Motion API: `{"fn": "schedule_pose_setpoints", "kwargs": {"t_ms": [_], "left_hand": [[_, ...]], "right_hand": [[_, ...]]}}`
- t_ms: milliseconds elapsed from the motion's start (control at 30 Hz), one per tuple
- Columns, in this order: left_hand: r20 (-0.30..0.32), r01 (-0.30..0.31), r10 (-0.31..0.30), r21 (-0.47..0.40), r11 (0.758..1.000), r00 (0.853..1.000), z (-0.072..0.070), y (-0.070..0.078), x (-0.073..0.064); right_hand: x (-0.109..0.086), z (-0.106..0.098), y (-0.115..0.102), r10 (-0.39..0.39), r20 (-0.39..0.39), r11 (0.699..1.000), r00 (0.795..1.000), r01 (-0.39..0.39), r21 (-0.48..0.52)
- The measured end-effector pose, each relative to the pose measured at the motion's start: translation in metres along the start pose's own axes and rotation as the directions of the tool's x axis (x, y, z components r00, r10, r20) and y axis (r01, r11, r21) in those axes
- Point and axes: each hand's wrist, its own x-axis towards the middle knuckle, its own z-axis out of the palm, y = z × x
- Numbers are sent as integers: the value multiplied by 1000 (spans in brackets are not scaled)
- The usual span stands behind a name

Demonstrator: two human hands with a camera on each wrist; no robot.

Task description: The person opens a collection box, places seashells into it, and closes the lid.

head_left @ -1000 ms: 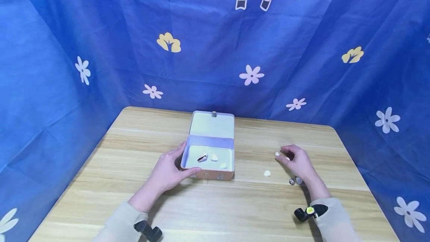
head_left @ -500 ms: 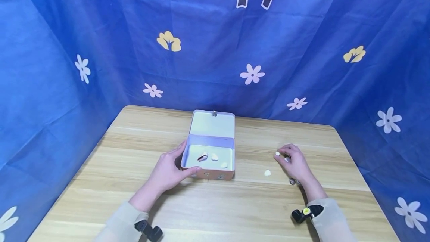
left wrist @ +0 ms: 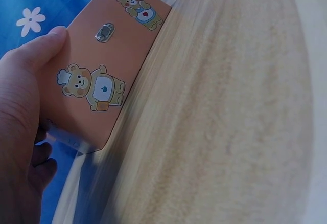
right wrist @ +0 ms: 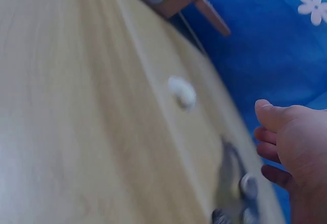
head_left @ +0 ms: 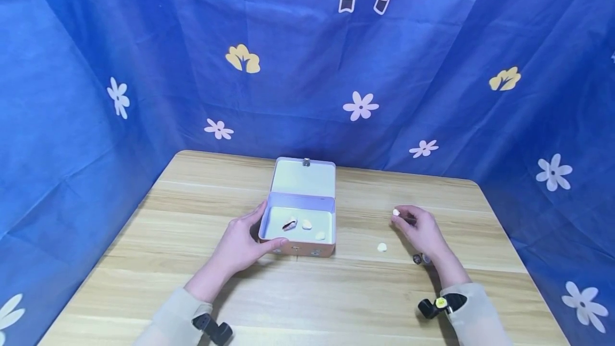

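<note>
An orange-brown rectangular tin box with a white interior (head_left: 301,250) stands, lid open, just below frame centre on a pale wood-grain table (head_left: 298,303). Three small whitish shells (head_left: 306,224) lie inside. Left of centre, the left hand (head_left: 237,244) grips the box's left side. Right of centre, the right hand (head_left: 423,234) pinches a small white shell (head_left: 396,212). A loose white shell (head_left: 381,247) lies lower left of it. Blue flower-printed fabric (head_left: 293,100) spans the upper frame.
</note>
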Motion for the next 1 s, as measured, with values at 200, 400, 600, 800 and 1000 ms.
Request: {"fn": "schedule_pose_setpoints", "kwargs": {"t_ms": [200,400,600,800,1000], "left_hand": [[5,-7,7,3,1000,1000,0,-1,1],[10,-4,4,4,1000,1000,0,0,1],[13,1,-1,1,1000,1000,0,0,1],[13,9,-9,-2,1000,1000,0,-1,0],[8,7,-6,-8,1000,1000,-1,-2,0]], "right_hand": [[5,-5,-25,-41,22,998,999,40,58],[8,-7,-52,-91,14,995,996,90,47],[11,-6,-77,-106,31,991,994,103,86],[15,-2,-101,-205,41,974,978,200,110],[19,8,-123,-278,46,954,960,270,128]]}}
